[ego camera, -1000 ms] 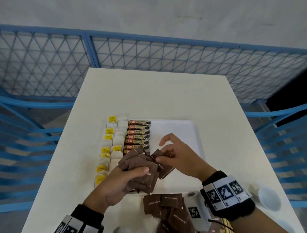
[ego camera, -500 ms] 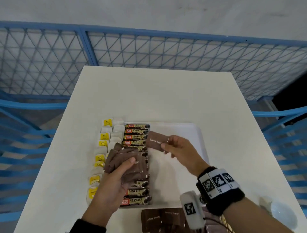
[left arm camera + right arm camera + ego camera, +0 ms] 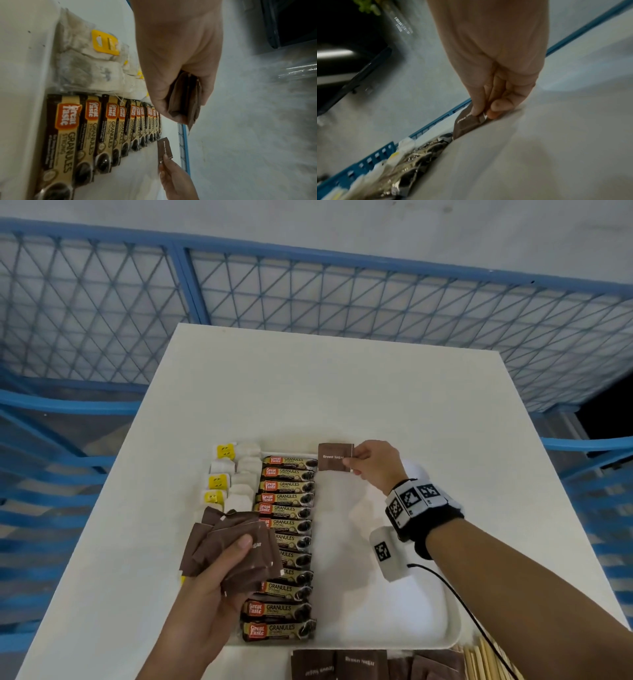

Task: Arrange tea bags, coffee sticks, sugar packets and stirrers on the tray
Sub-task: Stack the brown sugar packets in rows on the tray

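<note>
At the tray's (image 3: 442,635) far edge, the right hand (image 3: 375,465) pinches one sugar packet (image 3: 334,457) beside the coffee sticks (image 3: 286,537); the left hand (image 3: 209,594) grips a stack of packets (image 3: 233,549) above the tea bags (image 3: 239,474).

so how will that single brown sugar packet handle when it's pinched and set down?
Probably light and fairly stiff: the sugar packet stays flat though the right hand pinches only one edge. Flat and square, so unlikely to roll. It may slide on the smooth tray.
</note>
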`<act>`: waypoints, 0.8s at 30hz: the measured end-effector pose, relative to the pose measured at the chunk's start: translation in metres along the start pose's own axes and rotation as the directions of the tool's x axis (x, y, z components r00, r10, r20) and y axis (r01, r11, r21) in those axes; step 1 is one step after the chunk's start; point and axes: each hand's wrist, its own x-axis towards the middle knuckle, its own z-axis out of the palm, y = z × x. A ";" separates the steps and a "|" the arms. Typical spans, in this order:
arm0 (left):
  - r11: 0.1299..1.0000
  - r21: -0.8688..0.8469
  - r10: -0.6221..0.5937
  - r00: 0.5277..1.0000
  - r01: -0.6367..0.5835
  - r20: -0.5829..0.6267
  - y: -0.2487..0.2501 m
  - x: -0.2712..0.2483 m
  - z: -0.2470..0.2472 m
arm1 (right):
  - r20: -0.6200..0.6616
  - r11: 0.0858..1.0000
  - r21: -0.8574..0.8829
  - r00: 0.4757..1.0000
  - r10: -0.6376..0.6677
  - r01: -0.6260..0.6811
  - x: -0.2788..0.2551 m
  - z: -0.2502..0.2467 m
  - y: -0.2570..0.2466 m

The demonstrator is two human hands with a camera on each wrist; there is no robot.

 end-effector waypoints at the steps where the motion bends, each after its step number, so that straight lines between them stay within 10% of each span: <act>1: 1.000 -0.013 -0.002 1.000 0.002 0.003 0.000 0.000 0.000 | -0.006 1.000 -0.013 1.000 -0.007 0.007 0.001 0.001 -0.001; 14: 1.000 0.001 -0.014 0.999 0.014 0.034 -0.006 0.010 0.010 | -0.119 0.982 -0.162 0.986 -0.118 0.099 -0.021 0.007 -0.011; 18: 1.000 0.005 0.003 0.998 -0.003 0.058 -0.005 0.014 0.016 | 0.198 0.966 -0.084 0.954 -0.225 0.245 -0.076 0.006 -0.033; 24: 0.998 0.056 0.024 0.992 -0.031 0.126 -0.003 0.014 0.025 | 0.484 0.969 0.235 0.856 -0.179 0.069 -0.128 0.019 -0.040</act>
